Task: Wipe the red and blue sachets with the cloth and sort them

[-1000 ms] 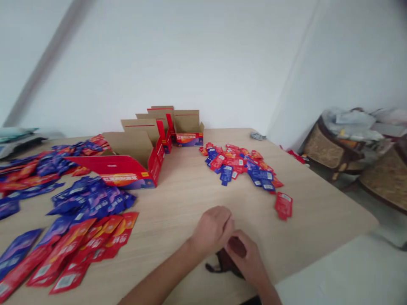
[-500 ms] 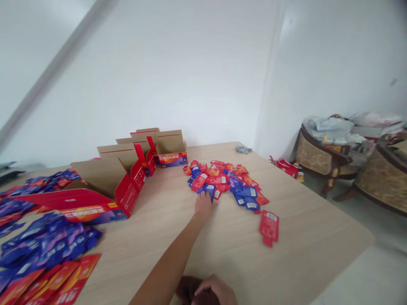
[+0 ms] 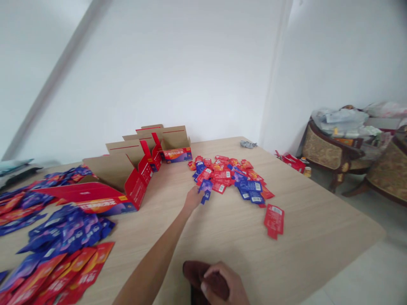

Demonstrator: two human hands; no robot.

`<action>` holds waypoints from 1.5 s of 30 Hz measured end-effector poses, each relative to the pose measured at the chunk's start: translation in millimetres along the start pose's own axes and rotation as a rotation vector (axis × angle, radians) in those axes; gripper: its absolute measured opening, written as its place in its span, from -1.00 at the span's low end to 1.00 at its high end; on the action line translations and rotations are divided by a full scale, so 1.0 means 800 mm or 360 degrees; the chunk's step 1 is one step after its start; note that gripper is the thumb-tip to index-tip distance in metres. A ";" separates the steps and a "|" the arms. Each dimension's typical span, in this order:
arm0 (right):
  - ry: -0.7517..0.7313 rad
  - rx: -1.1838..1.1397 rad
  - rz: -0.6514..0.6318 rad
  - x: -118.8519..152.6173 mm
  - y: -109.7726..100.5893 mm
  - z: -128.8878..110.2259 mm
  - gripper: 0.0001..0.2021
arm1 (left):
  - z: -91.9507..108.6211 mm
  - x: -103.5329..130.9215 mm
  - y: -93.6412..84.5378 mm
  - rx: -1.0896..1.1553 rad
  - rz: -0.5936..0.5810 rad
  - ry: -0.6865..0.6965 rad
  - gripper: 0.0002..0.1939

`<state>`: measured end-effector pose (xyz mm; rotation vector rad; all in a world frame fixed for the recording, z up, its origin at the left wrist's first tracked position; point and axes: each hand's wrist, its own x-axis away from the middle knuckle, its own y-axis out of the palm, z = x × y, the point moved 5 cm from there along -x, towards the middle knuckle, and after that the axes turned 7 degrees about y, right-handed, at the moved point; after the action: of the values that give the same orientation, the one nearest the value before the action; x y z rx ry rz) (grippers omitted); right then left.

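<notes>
My left hand [image 3: 193,198] is stretched out over the table, its fingers closed on a blue sachet [image 3: 206,186]. That sachet is at the near left edge of a loose pile of red and blue sachets [image 3: 222,174]. At the bottom of the view, my right hand [image 3: 227,284] is curled against a dark brown rounded thing [image 3: 193,271] at the near side of the table. What its fingers hold, if anything, I cannot make out. Right of the pile, a few red sachets [image 3: 274,219] lie apart.
Open red cardboard boxes [image 3: 108,201] stand in a row at the back left. Blue sachets [image 3: 76,231] and red-orange sachets [image 3: 79,271] lie in heaps at the left. A small grey item [image 3: 248,144] lies near the far edge. Past the table [image 3: 305,254], a cluttered armchair [image 3: 321,146] stands right.
My left hand has drawn slightly back and left from the pile with the blue sachet in its fingers. My right hand shows more fully at the bottom. The view has shifted a little.
</notes>
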<state>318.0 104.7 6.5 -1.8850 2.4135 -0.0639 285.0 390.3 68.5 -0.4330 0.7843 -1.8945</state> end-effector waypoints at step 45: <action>-0.1104 0.1086 -0.0853 0.006 0.134 -0.066 -0.94 | -0.087 0.518 -0.013 -0.0705 0.0046 0.1117 -0.65</action>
<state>208.9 125.4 50.4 -1.7443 1.1987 -0.1952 55.1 44.2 7.4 0.0012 1.6776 -1.8430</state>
